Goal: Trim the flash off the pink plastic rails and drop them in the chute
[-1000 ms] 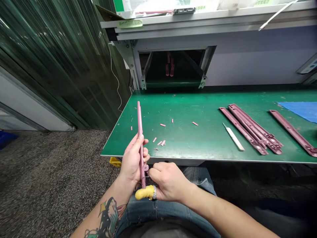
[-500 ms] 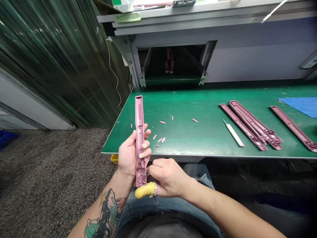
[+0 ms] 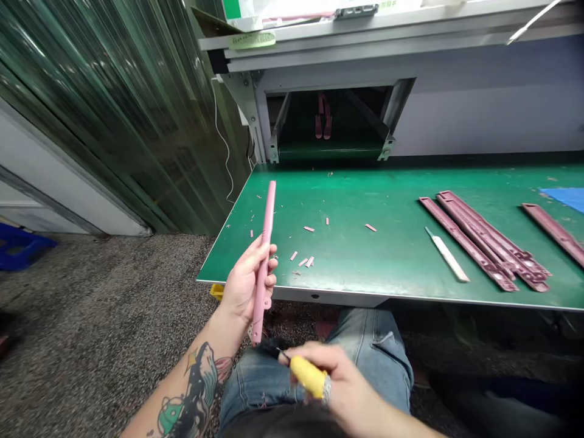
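My left hand (image 3: 249, 280) is wrapped round a long pink plastic shell (image 3: 269, 213), held upright over the bench's front edge. Its smooth outer side faces me now, with a small round tab near the lower end. Below and to the right, my right hand (image 3: 322, 371) is closed and apart from the shell, blurred by motion. A yellow finger cot (image 3: 308, 375) covers one finger. A thin dark tool (image 3: 283, 353) sticks out from the fingers towards the shell's lower end; its kind is not clear.
On the green bench (image 3: 356, 261) lie several pink scraps (image 3: 309, 262), a white-handled knife (image 3: 449, 258) and several pink shells (image 3: 468, 243). Another shell (image 3: 554, 231) and a blue sheet (image 3: 566, 198) lie at the right. Pink parts (image 3: 323, 125) rest on a conveyor behind.
My left hand has turned the shell from its ribbed inside to its smooth outer side. My right hand has moved away from it, down and to the right. The view has shifted slightly left.
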Demonstrator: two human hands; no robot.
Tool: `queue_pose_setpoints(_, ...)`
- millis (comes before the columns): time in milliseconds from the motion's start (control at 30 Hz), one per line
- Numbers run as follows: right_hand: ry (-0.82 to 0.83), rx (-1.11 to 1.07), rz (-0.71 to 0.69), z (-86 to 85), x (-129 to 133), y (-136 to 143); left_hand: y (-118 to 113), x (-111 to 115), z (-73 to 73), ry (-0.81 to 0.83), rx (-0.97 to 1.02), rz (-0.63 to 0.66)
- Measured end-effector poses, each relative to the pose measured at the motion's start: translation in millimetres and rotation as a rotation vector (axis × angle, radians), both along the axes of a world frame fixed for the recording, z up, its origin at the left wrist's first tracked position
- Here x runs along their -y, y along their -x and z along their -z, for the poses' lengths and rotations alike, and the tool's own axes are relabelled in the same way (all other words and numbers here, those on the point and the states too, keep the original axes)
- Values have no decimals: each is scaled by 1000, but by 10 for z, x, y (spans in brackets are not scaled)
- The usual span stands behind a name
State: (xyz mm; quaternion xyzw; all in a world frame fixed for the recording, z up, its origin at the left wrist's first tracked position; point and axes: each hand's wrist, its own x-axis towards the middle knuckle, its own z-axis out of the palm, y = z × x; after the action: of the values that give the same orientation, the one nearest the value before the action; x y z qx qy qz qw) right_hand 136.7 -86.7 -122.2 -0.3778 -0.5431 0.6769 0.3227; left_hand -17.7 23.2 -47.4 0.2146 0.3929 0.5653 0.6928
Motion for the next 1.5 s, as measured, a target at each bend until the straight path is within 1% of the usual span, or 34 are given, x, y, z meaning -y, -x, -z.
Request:
queue_pose_setpoints(67, -472, 94, 104, -200, -184, -112, -26, -14, -16, 3, -111, 9)
queue_pose_setpoints(100, -651, 144, 122, -282, -267, -151, -43, -19, -25, -1, -157, 11)
queue_pose_setpoints(133, -774, 201, 122, -342, -336, -176, -60, -23, -32, -10, -196, 10)
queue_pose_setpoints(167, -849, 261, 114, -381, -386, -190, -76, -25, -36, -19, -229, 10)
queue_pose_setpoints(233, -910, 376, 98, -403, -440, -197, -103, -21, -34, -35, -278, 20)
queue_pose_setpoints(300, -922, 442, 91, -391, -454, -194, -125, -11, -19, -42, -311, 42)
queue_pose_setpoints(467, -916, 500, 113, -338, -451, -209, -172, 11, 18, -44, -365, 99)
queue_pose_setpoints(533, -972, 488, 187, -287, -435, -217, -184, 15, 17, -40, -380, 109)
queue_pose_setpoints(600, -1015, 416, 369, -222, -417, -210, -186, 18, 12, -32, -387, 108)
queue_pose_setpoints(633, -986, 358, 470, -193, -415, -196, -184, 19, 11, -31, -388, 104)
queue_pose_setpoints(667, -908, 291, 549, -172, -418, -172, -181, 18, 12, -33, -387, 99)
queue_pose_setpoints(700, -788, 216, 580, -160, -430, -136, -179, 16, 17, -37, -384, 94)
queue_pose_setpoints(733, -646, 134, 565, -159, -448, -89, -180, 13, 24, -43, -379, 87)
queue_pose_setpoints(767, -507, 45, 516, -168, -471, -31, -188, 9, 34, -51, -372, 79)
queue_pose_setpoints(833, -298, -138, 413, -199, -530, 100, -239, 3, 60, -66, -354, 59)
queue_pose_setpoints(867, -240, -215, 395, -214, -566, 162, -289, 7, 75, -72, -344, 42)
queue_pose_setpoints(900, -212, -269, 408, -225, -608, 209, -357, 20, 91, -76, -331, 21)
queue_pose_setpoints(967, -224, -285, 514, -228, -716, 222, -541, 84, 131, -71, -289, 3)
queue_pose_setpoints(1000, -257, -233, 584, -225, -782, 170, -643, 139, 158, -60, -248, 18)
queue_pose_setpoints(1033, -305, -114, 651, -225, -852, 69, -741, 208, 192, -37, -195, 70)
queue_pose_setpoints(1067, -354, 57, 709, -233, -921, -81, -825, 285, 235, 1, -99, 142)
queue_pose_setpoints(1100, -395, 248, 755, -253, -984, -280, -886, 363, 286, 14, -26, 221)
queue_pose_setpoints(1133, -427, 437, 788, -286, -1038, -521, -918, 431, 344, 4, 8, 329)
queue_pose_setpoints(1167, -448, 608, 809, -331, -1083, -796, -918, 479, 406, -34, -12, 401)
queue_pose_setpoints(1200, -461, 696, 831, -385, -1118, -1093, -885, 499, 468, -84, -77, 475)
queue_pose_setpoints(1233, -475, 769, 849, -442, -1145, -1401, -821, 485, 526, -136, -174, 537)
queue_pose_setpoints(1267, -484, 854, 868, -499, -1165, -1705, -730, 436, 577, -188, -297, 568)
queue_pose_setpoints(1333, -471, 1037, 914, -597, -1188, -2255, -495, 241, 650, -302, -567, 544)
queue_pose_setpoints(1400, -430, 1198, 952, -668, -1194, -2664, -236, -33, 689, -455, -862, 438)
queue_pose_setpoints(1433, -412, 1260, 967, -695, -1196, -2803, -115, -175, 700, -525, -986, 402)
queue_pose_setpoints(1500, -398, 1343, 995, -744, -1227, -2957, 87, -425, 715, -621, -1164, 271)
